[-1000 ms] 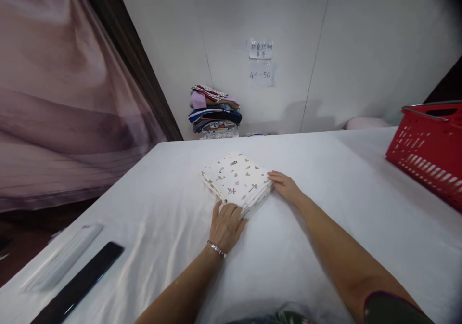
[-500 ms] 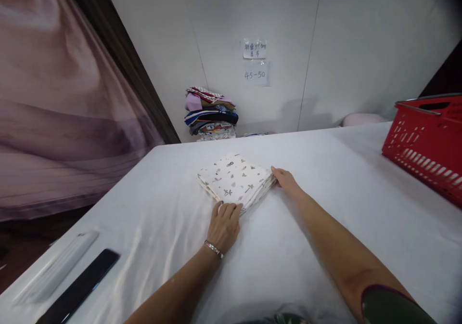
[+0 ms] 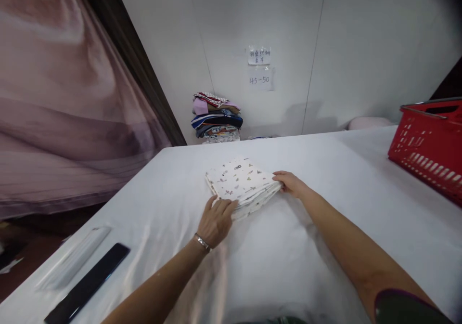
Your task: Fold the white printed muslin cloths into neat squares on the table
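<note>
A white cloth printed with small palm trees and other motifs lies folded into a thick, many-layered square in the middle of the table. My right hand pinches its right corner, thumb on top and the other fingers under the layers. At the near corner, my left hand, with a silver bracelet on its wrist, grips the edge; its fingertips are partly hidden against the fabric. The front edge of the bundle is slightly raised, and its layers fan apart between my hands.
White fabric covers the table. A red plastic basket stands at the right. On the left lie a black flat object and a clear plastic-looking packet. Folded textiles are stacked by the wall, and a pink curtain hangs left.
The front and right edge of the folded cloth has lifted a little, showing more of its layers. My left hand has shifted slightly left along the near corner. The camera view has also shifted.
</note>
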A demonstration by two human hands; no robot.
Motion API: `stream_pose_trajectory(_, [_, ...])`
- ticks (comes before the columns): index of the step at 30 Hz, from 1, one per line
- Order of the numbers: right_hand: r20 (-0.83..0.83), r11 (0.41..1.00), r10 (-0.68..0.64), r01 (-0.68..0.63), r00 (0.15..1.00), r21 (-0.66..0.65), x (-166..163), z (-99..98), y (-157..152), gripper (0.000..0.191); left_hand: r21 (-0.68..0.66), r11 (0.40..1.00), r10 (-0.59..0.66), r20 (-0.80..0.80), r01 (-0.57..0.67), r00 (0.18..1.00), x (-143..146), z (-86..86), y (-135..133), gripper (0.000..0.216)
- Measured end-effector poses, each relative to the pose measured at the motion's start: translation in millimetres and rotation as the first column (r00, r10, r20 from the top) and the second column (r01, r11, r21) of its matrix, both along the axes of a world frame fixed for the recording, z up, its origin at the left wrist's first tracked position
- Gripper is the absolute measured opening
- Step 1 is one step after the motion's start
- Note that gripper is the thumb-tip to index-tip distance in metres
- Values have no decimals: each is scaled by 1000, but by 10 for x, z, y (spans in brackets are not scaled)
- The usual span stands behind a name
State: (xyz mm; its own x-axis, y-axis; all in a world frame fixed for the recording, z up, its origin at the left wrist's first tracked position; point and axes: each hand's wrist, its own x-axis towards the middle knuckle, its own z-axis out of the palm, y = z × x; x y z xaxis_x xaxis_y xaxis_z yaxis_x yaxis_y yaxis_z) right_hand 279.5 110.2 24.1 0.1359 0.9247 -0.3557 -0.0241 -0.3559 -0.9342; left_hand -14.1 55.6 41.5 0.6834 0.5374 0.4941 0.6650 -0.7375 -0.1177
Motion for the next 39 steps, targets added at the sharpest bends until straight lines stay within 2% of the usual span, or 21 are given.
stream_pose_trajectory(2, [-27, 999, 37, -37, 999, 1, -16, 53, -313, 38, -4, 999, -36, 0, 36, 999, -167, 78, -58, 44])
stream_pose_trajectory(4, [-14, 996, 92, -92, 996, 1, -49, 51, -675, 44, -53, 993, -103, -23, 101, 994, -328, 57, -163, 44])
stream_pose_trajectory(8, [171, 987, 157, -152, 973, -42, -110, -84, -1230, 54, -174, 970, -183, -55, 171, 982, -479, -179, -424, 46])
stream_pose_trajectory(11, [354, 992, 125, -122, 927, -32, -124, -182, -1362, 59, -216, 966, -145, 3, 143, 989, -470, -312, -550, 47])
stream_pose_trajectory(13, [529, 987, 122, -160, 840, 25, -122, -192, -1370, 59, -242, 962, -118, 57, 129, 991, -475, -349, -600, 47])
stream_pose_trajectory(15, [733, 966, 62, -225, 678, 126, -132, -149, -1370, 56, -267, 957, -79, 147, 116, 986, -510, -375, -647, 47])
stream_pose_trajectory(17, [849, 915, -48, -318, 527, 249, -186, -69, -1377, 49, -316, 946, 30, 287, 65, 957, -563, -412, -693, 47])
stream_pose_trajectory(18, [865, 874, -96, -374, 493, 310, -241, -25, -1381, 45, -374, 927, 129, 363, 17, 923, -590, -434, -712, 47])
stream_pose_trajectory(20, [862, 762, -128, -508, 490, 402, -419, 55, -1381, 37, -559, 826, 380, 459, -73, 803, -626, -474, -738, 44])
stream_pose_trajectory(22, [868, 625, -76, -655, 490, 424, -676, 108, -1366, 34, -741, 665, 591, 449, -90, 670, -628, -493, -741, 40])
stream_pose_trajectory(23, [884, 556, -38, -725, 467, 407, -822, 119, -1351, 34, -804, 590, 657, 427, -70, 621, -614, -491, -737, 39])
stream_pose_trajectory(24, [904, 494, -3, -786, 428, 373, -969, 120, -1332, 35, -848, 528, 699, 408, -39, 588, -591, -483, -731, 39])
stream_pose_trajectory(26, [942, 399, 28, -868, 334, 295, -1234, 87, -1285, 44, -894, 447, 734, 387, 33, 558, -524, -452, -720, 41])
stream_pose_trajectory(28, [964, 356, 21, -903, 264, 240, -1418, 19, -1226, 53, -913, 393, 747, 385, 107, 543, -446, -417, -716, 44])
stream_pose_trajectory(30, [962, 357, 41, -903, 270, 238, -1497, -62, -1164, 53, -922, 346, 760, 383, 171, 525, -382, -392, -718, 46])
stream_pose_trajectory(31, [948, 381, 64, -885, 312, 266, -1502, -99, -1135, 51, -924, 329, 768, 382, 196, 514, -362, -388, -718, 46])
stream_pose_trajectory(33, [875, 491, 119, -794, 469, 359, -1467, -147, -1084, 46, -924, 314, 783, 382, 217, 491, -348, -397, -710, 45])
stream_pose_trajectory(36, [666, 720, 126, -530, 735, 448, -1393, -144, -1037, 39, -923, 326, 792, 384, 203, 475, -359, -435, -680, 45])
stream_pose_trajectory(37, [601, 773, 113, -450, 791, 448, -1380, -131, -1030, 38, -926, 315, 797, 376, 207, 472, -359, -446, -668, 45])
stream_pose_trajectory(39, [523, 824, 101, -365, 846, 432, -1379, -102, -1029, 38, -934, 278, 805, 354, 224, 476, -343, -454, -642, 44])
